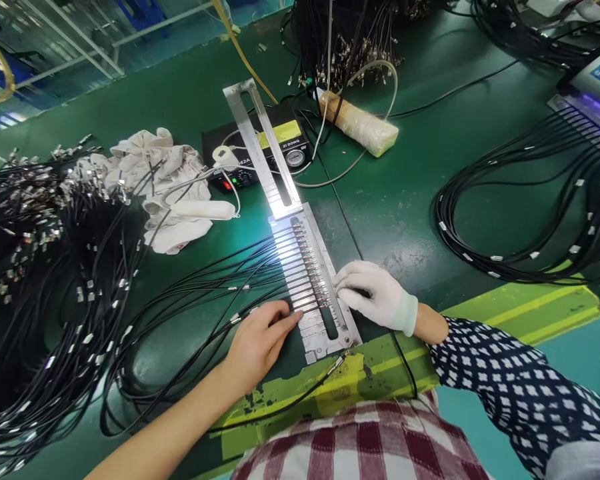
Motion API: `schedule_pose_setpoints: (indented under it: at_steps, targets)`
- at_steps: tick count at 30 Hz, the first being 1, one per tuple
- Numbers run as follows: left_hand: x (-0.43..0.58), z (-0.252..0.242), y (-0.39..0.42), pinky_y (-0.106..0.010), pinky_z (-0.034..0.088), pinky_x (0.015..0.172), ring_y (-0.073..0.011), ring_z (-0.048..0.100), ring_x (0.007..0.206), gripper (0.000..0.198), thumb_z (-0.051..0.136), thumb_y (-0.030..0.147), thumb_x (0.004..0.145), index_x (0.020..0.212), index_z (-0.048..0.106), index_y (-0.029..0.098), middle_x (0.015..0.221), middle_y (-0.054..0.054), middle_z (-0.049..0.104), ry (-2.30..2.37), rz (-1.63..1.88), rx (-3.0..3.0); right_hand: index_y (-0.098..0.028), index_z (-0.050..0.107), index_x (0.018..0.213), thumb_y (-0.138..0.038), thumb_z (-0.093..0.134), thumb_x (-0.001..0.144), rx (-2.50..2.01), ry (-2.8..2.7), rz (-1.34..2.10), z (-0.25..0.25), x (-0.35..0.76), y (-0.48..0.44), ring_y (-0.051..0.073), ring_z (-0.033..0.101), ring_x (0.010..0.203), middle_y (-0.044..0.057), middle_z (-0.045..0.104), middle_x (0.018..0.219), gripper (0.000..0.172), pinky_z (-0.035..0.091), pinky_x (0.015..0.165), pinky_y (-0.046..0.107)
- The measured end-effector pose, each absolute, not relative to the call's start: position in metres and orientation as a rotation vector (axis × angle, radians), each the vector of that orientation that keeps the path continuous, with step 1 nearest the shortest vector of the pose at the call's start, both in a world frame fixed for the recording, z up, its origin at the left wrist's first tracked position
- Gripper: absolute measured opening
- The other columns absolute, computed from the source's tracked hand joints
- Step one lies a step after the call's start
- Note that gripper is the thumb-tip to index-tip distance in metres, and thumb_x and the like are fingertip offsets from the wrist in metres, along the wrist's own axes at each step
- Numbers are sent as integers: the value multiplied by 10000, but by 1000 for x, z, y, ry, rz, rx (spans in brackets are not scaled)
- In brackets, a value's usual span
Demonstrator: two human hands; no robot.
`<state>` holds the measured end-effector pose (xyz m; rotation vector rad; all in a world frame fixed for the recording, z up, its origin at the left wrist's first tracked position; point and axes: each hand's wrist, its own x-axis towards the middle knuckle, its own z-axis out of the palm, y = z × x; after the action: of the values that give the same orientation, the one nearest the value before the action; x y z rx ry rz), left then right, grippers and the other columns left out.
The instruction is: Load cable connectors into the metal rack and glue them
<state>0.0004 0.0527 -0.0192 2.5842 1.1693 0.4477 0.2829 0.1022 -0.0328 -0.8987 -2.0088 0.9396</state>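
A long metal fixture [325, 333] with many slots lies on the green bench, thin black cables [220, 280] running into it from the left. My bare left hand [260, 340] rests at its near left edge, fingers together and pressed on a cable at a slot. My right hand [375, 293], in a white glove, lies on the fixture's right side with fingers curled onto the cable ends. A raised metal bar [263, 143] stands hinged up from the fixture's far end.
Big bundles of black cables [40, 280] fill the left; more coils [530, 220] lie at the right. White gloves and cloth [160, 180], a small black controller [280, 150], and a wrapped block [363, 127] sit behind the fixture. Yellow-green tape [505, 313] marks the near edge.
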Motion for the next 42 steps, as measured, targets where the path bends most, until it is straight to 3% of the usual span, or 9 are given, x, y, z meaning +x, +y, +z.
schedule_pose_setpoints:
  at_steps: [4, 9, 18, 24, 30, 36, 40, 42]
  targets:
    - [-3, -28, 36, -296, 442, 708, -174, 537, 794, 404, 423, 97, 957, 1310, 584, 212, 890, -71, 597, 1234, 410, 2680, -199, 660, 805, -253, 514, 965, -901, -2011, 928, -31, 282, 103, 205, 624, 853, 61, 687, 904, 223, 506, 793, 377]
    - [0, -34, 25, -316, 419, 742, -192, 544, 868, 448, 402, 106, 965, 1392, 495, 206, 972, -84, 623, 1284, 426, 2602, -198, 640, 781, -264, 497, 973, -894, -2023, 920, -33, 281, 104, 203, 615, 823, 65, 677, 868, 249, 510, 763, 365]
    - [44, -26, 49, -330, 401, 713, -210, 529, 852, 347, 391, 131, 962, 1198, 638, 192, 927, -96, 616, 1150, 327, 2850, -185, 651, 817, -321, 491, 988, -899, -2013, 866, -41, 280, 101, 199, 607, 861, 71, 659, 882, 270, 506, 798, 349]
    - [57, -20, 53, -348, 447, 789, -217, 549, 920, 288, 381, 157, 976, 1118, 632, 150, 967, -97, 625, 1248, 332, 2590, -179, 656, 825, -342, 484, 993, -895, -2030, 867, -40, 282, 99, 199, 605, 864, 69, 650, 883, 291, 504, 809, 347]
    - [65, -14, 47, -362, 426, 721, -237, 544, 886, 256, 401, 154, 969, 1094, 625, 162, 953, -101, 632, 1390, 166, 2745, -183, 656, 817, -337, 484, 990, -921, -2016, 879, -40, 281, 99, 202, 616, 882, 72, 658, 916, 288, 504, 821, 345]
    - [74, -18, -1, -353, 449, 674, -231, 547, 809, 218, 522, 358, 951, 912, 611, 162, 870, -93, 613, 1270, 369, 2651, -197, 660, 802, -414, 582, 933, -673, -2146, 705, -29, 287, 91, 209, 612, 900, 68, 667, 945, 265, 471, 833, 376]
    - [77, -26, -17, -348, 468, 658, -223, 557, 781, 140, 501, 248, 945, 847, 574, 180, 846, -85, 611, 1254, 521, 2548, -193, 617, 721, -575, 694, 817, -437, -2394, 465, -25, 285, 76, 203, 607, 861, 56, 668, 953, 401, 441, 765, 374]
    - [78, -24, -17, -338, 483, 668, -214, 568, 781, 117, 490, 218, 943, 856, 564, 191, 833, -78, 609, 1236, 624, 2445, -192, 599, 716, -537, 682, 849, -385, -2455, 396, -26, 280, 70, 191, 610, 852, 44, 672, 934, 378, 431, 747, 367]
